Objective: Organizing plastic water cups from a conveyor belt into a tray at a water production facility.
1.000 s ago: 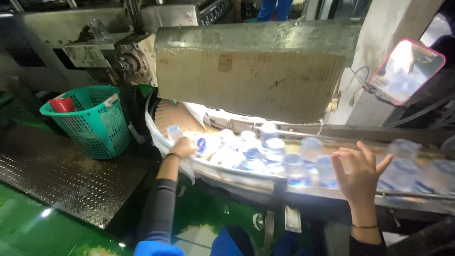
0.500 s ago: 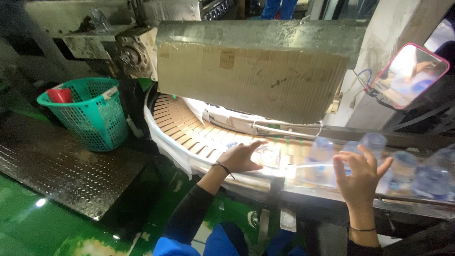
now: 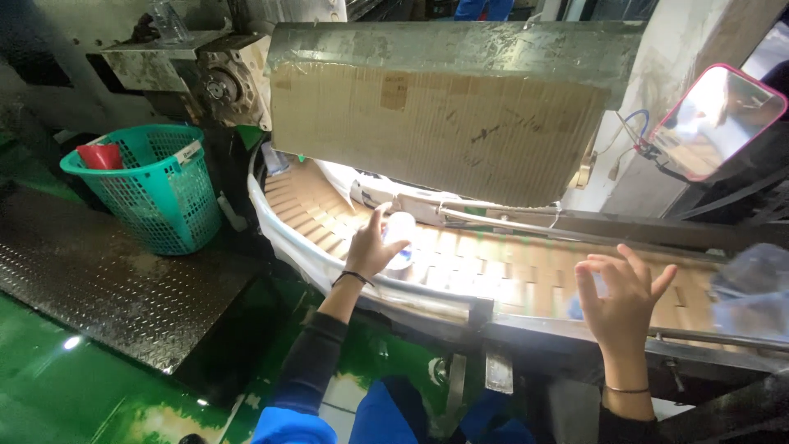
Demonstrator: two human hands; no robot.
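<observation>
A curved slat conveyor (image 3: 493,275) of tan plastic links sweeps out from under one big metal hood (image 3: 452,107) faced with a sheet of cardboard, which seems there to shield the machine's outlet. To the left, a dark checker-plate platform (image 3: 107,288) carries one green mesh basket (image 3: 152,193) with a red item inside, set within arm's reach of the belt, probably for rejects. At upper right, one pink-framed mirror (image 3: 715,123) leans toward the line, angled so the belt can be watched from the seat. On the belt itself I count one clear plastic bottle (image 3: 401,238) with a blue label standing upright near the inner guide rail, and a blurred cluster of clear bottles (image 3: 752,288) at the far right edge, too smeared to count. The left hand (image 3: 370,251) reaches across the rim, its fingers curled against the single bottle's side, touching it without clearly closing around it. The right hand (image 3: 620,300) hovers over the slats, palm down, fingers spread and holding nothing, near a faint blue shape beneath it.
</observation>
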